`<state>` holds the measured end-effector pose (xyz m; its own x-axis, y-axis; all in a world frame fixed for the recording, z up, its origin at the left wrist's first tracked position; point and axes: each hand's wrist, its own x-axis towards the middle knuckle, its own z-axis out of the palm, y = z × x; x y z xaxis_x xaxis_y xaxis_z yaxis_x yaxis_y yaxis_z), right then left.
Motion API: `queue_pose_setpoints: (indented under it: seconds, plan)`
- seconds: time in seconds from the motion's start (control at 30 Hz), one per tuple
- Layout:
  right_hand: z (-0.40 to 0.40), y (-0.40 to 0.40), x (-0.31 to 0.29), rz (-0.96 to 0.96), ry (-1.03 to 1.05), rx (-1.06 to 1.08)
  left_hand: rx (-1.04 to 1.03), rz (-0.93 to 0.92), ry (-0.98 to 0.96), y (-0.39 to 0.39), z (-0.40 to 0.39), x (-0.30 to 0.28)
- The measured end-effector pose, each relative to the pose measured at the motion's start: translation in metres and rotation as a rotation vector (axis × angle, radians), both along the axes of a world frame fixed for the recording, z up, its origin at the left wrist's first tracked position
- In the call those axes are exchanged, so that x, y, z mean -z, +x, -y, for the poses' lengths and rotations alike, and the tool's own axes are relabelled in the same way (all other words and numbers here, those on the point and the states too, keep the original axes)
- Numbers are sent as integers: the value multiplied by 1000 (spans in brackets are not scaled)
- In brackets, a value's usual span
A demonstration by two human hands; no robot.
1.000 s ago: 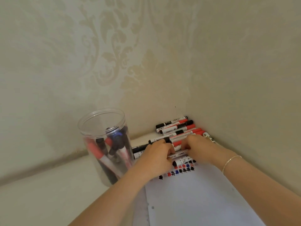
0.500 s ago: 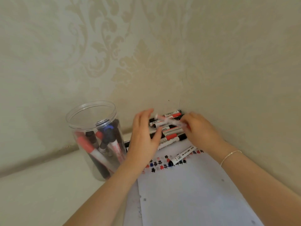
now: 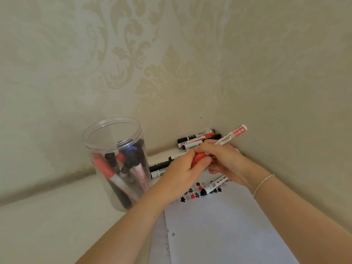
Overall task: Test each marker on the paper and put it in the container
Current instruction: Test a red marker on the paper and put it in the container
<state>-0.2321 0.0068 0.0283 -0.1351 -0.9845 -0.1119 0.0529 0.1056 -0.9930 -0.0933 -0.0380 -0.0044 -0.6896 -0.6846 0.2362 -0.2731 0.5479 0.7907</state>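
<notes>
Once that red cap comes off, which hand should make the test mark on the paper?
Right. The right hand already grips the red marker by its barrel, above the paper. The left hand is closed on the red cap.

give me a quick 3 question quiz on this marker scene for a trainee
1. True or false: the jar already has markers in it.
2. What is the left hand gripping? A) a red cap B) the jar C) the paper
3. Fill in: the right hand holds a red marker by its ____.

Key:
1. True: several stand inside the clear jar.
2. A: the fingers close on the red cap at the marker's end.
3. Barrel: the far end sticks up to the right, over the pile in the corner. A loose marker lies on the test marks on the paper.
</notes>
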Motion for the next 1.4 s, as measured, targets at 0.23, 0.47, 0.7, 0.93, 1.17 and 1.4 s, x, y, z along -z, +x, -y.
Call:
queue_pose_setpoints:
  seconds: [0.23, 0.47, 0.7, 0.93, 1.17, 1.4]
  plan:
    - [-2, 8, -6, -113, -109, 84, 24, -42, 38, 0, 2, -5]
    - [-15, -2, -18, -188, -229, 22, 263, -111, 394, -2, -11, -22]
    - [-21, -24, -26, -38, -286, 10, 444, -180, 845, 3, -11, -28]
    - [-23, -53, -6, 57, -183, 372, 236, 197, 13, 2, -16, -2]
    - [-28, -36, 36, 182, -106, 439, 108, 387, -681, -7, -1, 21]
    - [-30, -33, 58, -182, -46, 679, 43, 265, -668, -8, 5, 37]
